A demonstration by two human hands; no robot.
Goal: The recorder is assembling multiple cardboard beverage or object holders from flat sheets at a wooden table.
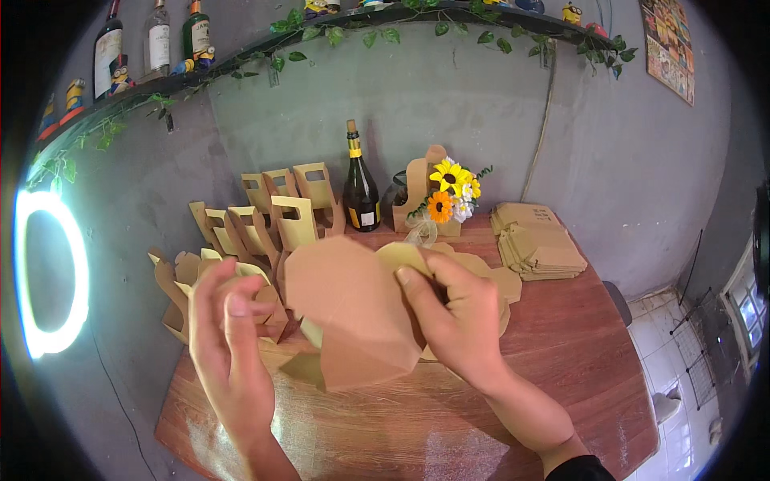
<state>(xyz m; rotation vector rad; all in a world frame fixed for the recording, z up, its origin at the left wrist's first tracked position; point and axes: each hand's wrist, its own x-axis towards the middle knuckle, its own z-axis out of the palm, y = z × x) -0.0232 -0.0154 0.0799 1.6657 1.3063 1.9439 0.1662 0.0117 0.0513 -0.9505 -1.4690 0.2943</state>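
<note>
My right hand (457,321) grips a partly folded brown cardboard carrier box (345,297) by its right edge, thumb pressed on the near side. The carton is held above the table, its panels bent at the creases and a lower flap hanging out. To its left, my left hand (233,353) is raised with fingers apart and slightly curled, nothing visible in it. Behind the held carton, flat cardboard blanks (505,289) lie on the table, partly hidden by my right hand. Several folded carriers with cut-out handles (295,220) stand behind my left hand.
A dark bottle (361,192) and a carrier holding artificial flowers (451,188) stand at the back of the wooden table (577,361). A stack of flat cardboard (537,240) lies at the back right. Overhead, a shelf (233,64) bears bottles and figurines. A ring light (52,272) glows at left.
</note>
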